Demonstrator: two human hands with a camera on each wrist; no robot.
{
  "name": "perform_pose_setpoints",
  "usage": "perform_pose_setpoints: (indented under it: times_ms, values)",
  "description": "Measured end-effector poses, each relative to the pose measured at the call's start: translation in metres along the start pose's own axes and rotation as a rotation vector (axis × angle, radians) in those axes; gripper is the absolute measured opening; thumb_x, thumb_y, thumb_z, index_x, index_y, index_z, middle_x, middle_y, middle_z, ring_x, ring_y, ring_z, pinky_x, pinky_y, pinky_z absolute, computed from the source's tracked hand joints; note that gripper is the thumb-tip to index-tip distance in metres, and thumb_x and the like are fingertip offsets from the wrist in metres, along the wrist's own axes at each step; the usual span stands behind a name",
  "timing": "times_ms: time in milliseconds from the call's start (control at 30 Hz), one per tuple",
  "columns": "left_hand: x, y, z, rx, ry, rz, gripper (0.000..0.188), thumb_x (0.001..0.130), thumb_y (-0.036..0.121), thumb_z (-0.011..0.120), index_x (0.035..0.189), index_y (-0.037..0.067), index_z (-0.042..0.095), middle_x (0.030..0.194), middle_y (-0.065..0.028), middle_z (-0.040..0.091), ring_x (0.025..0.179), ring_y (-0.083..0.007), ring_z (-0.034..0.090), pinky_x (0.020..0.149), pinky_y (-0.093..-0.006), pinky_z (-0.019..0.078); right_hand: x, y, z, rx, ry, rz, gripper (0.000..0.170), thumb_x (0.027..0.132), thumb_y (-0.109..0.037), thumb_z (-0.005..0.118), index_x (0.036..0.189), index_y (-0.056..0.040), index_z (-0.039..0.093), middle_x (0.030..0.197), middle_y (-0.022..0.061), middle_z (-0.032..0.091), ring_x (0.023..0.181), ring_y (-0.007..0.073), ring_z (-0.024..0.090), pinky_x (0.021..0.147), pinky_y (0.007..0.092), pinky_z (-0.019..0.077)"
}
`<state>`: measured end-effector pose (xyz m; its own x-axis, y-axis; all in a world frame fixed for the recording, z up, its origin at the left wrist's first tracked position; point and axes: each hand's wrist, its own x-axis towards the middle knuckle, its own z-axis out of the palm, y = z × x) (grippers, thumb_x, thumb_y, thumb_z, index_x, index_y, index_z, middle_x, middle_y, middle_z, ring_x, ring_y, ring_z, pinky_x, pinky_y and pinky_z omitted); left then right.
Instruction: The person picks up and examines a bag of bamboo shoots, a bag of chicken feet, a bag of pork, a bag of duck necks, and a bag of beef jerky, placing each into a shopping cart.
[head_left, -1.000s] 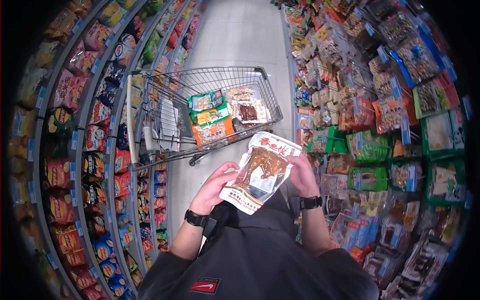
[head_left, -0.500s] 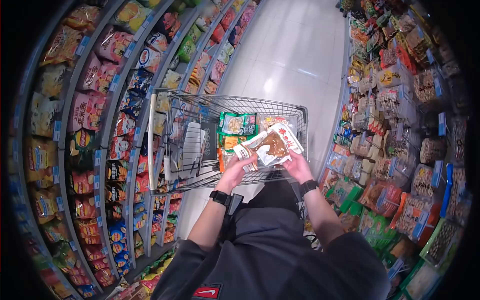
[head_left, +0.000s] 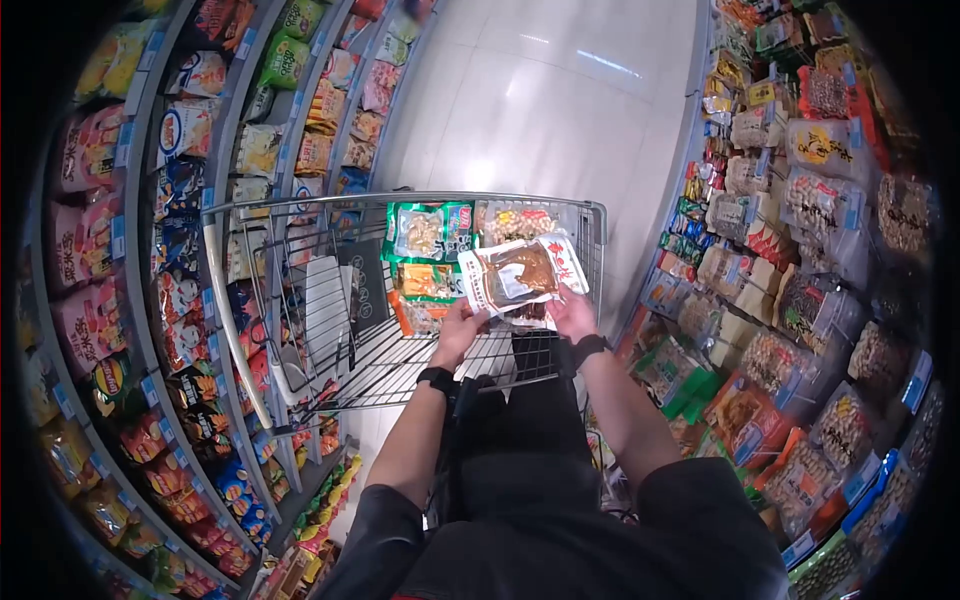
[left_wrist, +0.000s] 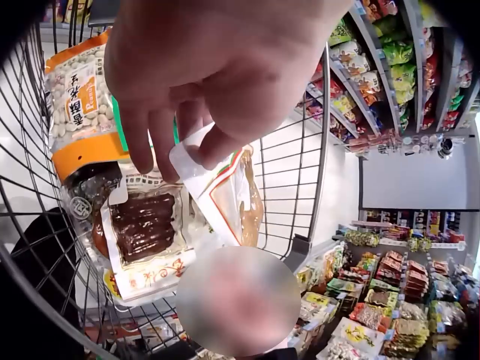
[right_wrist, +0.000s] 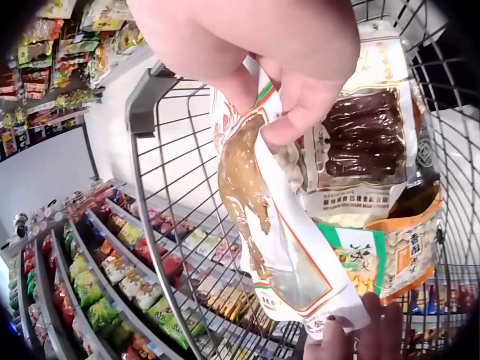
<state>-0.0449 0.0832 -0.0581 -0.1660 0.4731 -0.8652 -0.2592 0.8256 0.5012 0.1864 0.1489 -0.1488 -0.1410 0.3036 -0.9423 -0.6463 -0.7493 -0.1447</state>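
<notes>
A white food pouch (head_left: 518, 272) with red lettering and a clear window over brown, glossy contents is held in both hands above the shopping cart. My left hand (head_left: 458, 335) pinches its near left corner, thumb on top in the left wrist view. On the opposite end, my right hand (right_wrist: 270, 67) grips the edge between thumb and fingers. Below the pouch, several packs lie in the cart: a green-edged nut pack (head_left: 420, 232), an orange-edged peanut pack (left_wrist: 79, 97) and a pack of dark brown sticks (right_wrist: 364, 142). The pouch hides part of them in the head view.
The wire shopping cart (head_left: 400, 385) stands crosswise in front of me, its pale handle (head_left: 235, 330) at the left. Shelves of snack bags (head_left: 90, 240) line the left side; hanging packs (head_left: 830, 200) line the right. White tiled floor (head_left: 540, 110) runs ahead between them.
Both hands have moved forward with the pouch, from in front of my body to over the cart. The pouch has turned so its red lettering faces right. The cart now sits closer in view.
</notes>
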Motion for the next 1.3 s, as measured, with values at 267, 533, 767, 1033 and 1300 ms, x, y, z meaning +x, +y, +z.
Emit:
perform_pose_setpoints:
  times_ms: [267, 533, 767, 1033, 1300]
  values:
    - [0.096, 0.024, 0.029, -0.033, 0.157, 0.027, 0.06, 0.087, 0.006, 0.065, 0.139, 0.008, 0.036, 0.115, -0.012, 0.055, 0.085, -0.0158, 0.059, 0.065, -0.0298, 0.0509, 0.079, 0.002, -0.007, 0.246, 0.078, -0.007, 0.03, 0.095, -0.006, 0.056, 0.123, -0.0036, 0.046, 0.122, 0.0131, 0.052, 0.11, 0.0292, 0.056, 0.095, 0.0406, 0.0527]
    - [0.142, 0.019, 0.018, 0.221, 0.102, 0.145, 0.052, 0.09, 0.004, 0.053, 0.141, 0.008, 0.04, 0.138, -0.0152, 0.046, 0.12, -0.0274, 0.051, 0.094, -0.0407, 0.049, 0.084, -0.013, -0.016, 0.184, -0.09, 0.062, 0.042, 0.094, 0.0, 0.053, 0.132, 0.0012, 0.034, 0.129, 0.0207, 0.049, 0.123, 0.0324, 0.051, 0.103, 0.0459, 0.0457]
    - [0.091, 0.027, 0.011, 0.718, -0.026, 0.206, 0.027, 0.093, 0.01, 0.052, 0.118, 0.007, 0.063, 0.113, -0.0112, 0.068, 0.106, -0.02, 0.062, 0.093, -0.0309, 0.0469, 0.025, -0.014, -0.001, -0.52, -0.006, -0.143, 0.031, 0.094, -0.005, 0.049, 0.125, 0.0004, 0.05, 0.115, 0.0197, 0.062, 0.105, 0.0285, 0.063, 0.092, 0.0382, 0.0527]
    - [0.049, -0.022, -0.03, 0.665, -0.073, 0.212, 0.026, 0.093, 0.015, 0.059, 0.116, 0.004, 0.064, 0.107, -0.0095, 0.069, 0.093, -0.0156, 0.064, 0.076, -0.0281, 0.0496, -0.036, -0.014, -0.038, -0.813, -0.076, -0.195, 0.025, 0.091, -0.008, 0.056, 0.115, -0.0013, 0.059, 0.104, 0.0107, 0.066, 0.092, 0.0196, 0.065, 0.078, 0.0312, 0.0525]
    - [-0.026, -0.051, -0.063, 0.843, -0.253, 0.016, 0.036, 0.09, 0.025, 0.058, 0.122, 0.009, 0.061, 0.109, -0.0062, 0.066, 0.09, -0.0139, 0.061, 0.07, -0.0289, 0.0509, -0.13, 0.001, -0.096, -0.829, 0.071, -0.387, 0.03, 0.088, -0.013, 0.059, 0.115, -0.0011, 0.059, 0.107, 0.0114, 0.066, 0.093, 0.0209, 0.066, 0.077, 0.031, 0.0519]
